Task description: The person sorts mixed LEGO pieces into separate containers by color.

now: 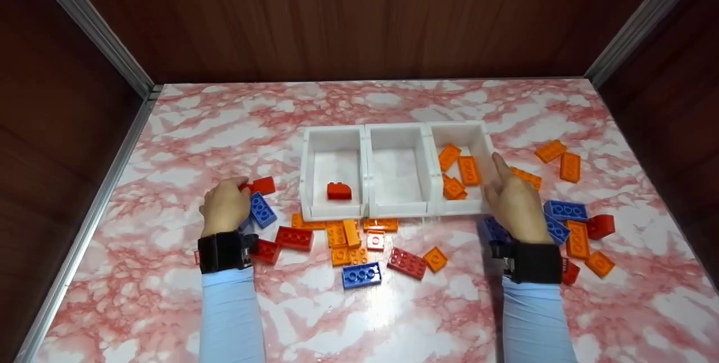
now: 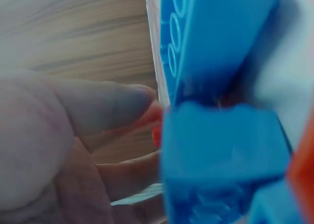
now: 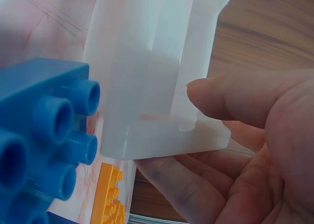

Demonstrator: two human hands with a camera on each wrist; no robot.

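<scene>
My left hand (image 1: 224,205) is at the left brick pile, fingertips on a red brick (image 1: 263,185). In the left wrist view, thumb and finger pinch something red, largely hidden by large blue bricks (image 2: 225,145). A blue brick (image 1: 262,209) lies beside this hand. My right hand (image 1: 517,205) grips the side wall of the rightmost white bin (image 3: 162,138), thumb on the inner side and fingers against the outside. Several orange bricks (image 1: 468,170) lie in that bin. The leftmost bin (image 1: 306,183) has one red brick (image 1: 338,191); the middle bin (image 1: 397,210) shows only its bare floor.
Orange, red and blue bricks lie in front of the bins, including a blue one (image 1: 362,275) and a red one (image 1: 407,262). More surround the right hand, such as an orange brick (image 1: 570,167) and a blue brick (image 1: 565,209). Brown panels (image 1: 359,20) enclose the marbled table.
</scene>
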